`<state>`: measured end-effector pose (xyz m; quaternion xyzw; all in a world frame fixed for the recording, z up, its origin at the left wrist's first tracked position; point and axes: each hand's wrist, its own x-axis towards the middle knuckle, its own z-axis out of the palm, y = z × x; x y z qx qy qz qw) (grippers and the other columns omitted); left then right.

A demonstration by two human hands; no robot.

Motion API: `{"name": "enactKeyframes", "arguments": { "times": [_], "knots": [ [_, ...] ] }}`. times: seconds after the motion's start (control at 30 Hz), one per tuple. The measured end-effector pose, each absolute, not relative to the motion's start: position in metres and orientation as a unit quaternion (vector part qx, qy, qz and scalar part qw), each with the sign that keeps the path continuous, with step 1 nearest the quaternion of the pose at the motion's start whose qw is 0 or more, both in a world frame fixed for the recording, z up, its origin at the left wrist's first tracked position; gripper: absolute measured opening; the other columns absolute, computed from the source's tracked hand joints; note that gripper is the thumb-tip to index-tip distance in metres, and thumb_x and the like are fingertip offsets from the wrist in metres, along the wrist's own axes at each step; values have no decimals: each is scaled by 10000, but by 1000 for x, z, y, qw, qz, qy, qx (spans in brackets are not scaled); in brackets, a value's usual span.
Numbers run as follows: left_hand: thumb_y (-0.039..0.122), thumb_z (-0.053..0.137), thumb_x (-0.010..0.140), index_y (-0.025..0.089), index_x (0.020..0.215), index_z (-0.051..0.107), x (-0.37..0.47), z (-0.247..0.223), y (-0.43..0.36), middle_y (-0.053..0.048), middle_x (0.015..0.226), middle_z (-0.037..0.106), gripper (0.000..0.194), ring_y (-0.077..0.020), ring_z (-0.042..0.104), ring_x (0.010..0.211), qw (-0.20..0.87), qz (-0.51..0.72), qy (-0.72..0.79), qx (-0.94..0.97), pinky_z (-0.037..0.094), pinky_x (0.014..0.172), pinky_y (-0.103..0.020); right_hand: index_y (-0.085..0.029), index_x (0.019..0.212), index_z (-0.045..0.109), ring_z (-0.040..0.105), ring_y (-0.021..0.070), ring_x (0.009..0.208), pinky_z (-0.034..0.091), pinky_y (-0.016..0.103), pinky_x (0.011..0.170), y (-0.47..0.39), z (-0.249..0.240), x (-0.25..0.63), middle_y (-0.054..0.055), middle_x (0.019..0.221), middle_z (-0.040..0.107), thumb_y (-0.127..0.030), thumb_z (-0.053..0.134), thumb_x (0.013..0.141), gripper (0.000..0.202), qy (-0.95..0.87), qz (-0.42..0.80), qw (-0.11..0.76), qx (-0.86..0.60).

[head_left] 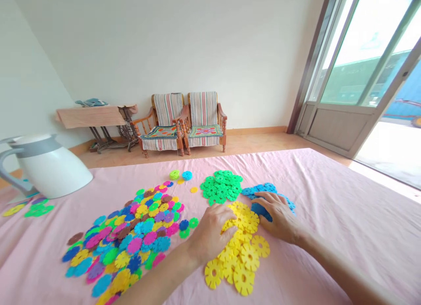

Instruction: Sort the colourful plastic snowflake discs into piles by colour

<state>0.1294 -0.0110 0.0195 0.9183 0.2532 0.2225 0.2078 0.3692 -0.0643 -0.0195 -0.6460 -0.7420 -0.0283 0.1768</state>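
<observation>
On the pink cloth, a pile of yellow notched discs (245, 248) lies in front of me. My left hand (213, 230) rests at the left side of this pile, its fingers curved over the yellow discs and spread from the thumb. My right hand (276, 215) lies on the pile of blue discs (265, 189) right of the yellow ones, fingers apart and partly covering the blue pieces. Behind them sits a pile of green discs (222, 186). A large heap of mixed-colour discs (138, 230) spreads out to the left.
A white and grey jug (54, 167) stands at the left, beside a few loose discs (38, 208). Small lime (174, 175) and light blue stacks (187, 175) are near the far edge. Two wooden chairs (204, 110) stand beyond the table.
</observation>
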Motion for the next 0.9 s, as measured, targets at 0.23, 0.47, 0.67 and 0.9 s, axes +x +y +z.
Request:
{"name": "enactKeyframes", "arguments": {
  "times": [0.23, 0.47, 0.67, 0.9],
  "knots": [
    [163, 567, 800, 201, 1086, 609, 165, 6, 11, -44, 1094, 645, 292, -196, 545, 1047, 171, 177, 227, 942, 403, 950, -328, -270, 1297, 447, 407, 255, 1229, 340, 468, 975, -76, -26, 379, 73, 1346, 467, -292, 479, 815, 484, -726, -78, 196, -654],
    [265, 654, 725, 98, 998, 620, 222, 12, 38, -152, 1033, 639, 322, -295, 569, 1012, 103, 88, 247, 959, 447, 894, -376, -358, 1392, 331, 268, 308, 1334, 298, 544, 1016, -80, -38, 377, 38, 1443, 372, -385, 419, 884, 517, -744, -88, 151, -645],
    [260, 667, 687, 110, 821, 687, 255, 11, 52, -155, 886, 693, 201, -307, 636, 895, 87, 16, 244, 966, 505, 756, -342, -369, 1372, 372, 300, 311, 1324, 288, 565, 1026, -69, -44, 386, 48, 1435, 384, -309, 419, 882, 496, -748, -86, 138, -643],
    [242, 612, 731, 109, 910, 687, 283, 6, 59, -151, 931, 701, 235, -296, 643, 919, 90, 11, 234, 968, 506, 762, -329, -325, 1350, 415, 382, 305, 1269, 353, 542, 980, -55, -40, 407, 93, 1402, 415, -357, 397, 904, 447, -741, -97, 153, -646]
  ]
}}
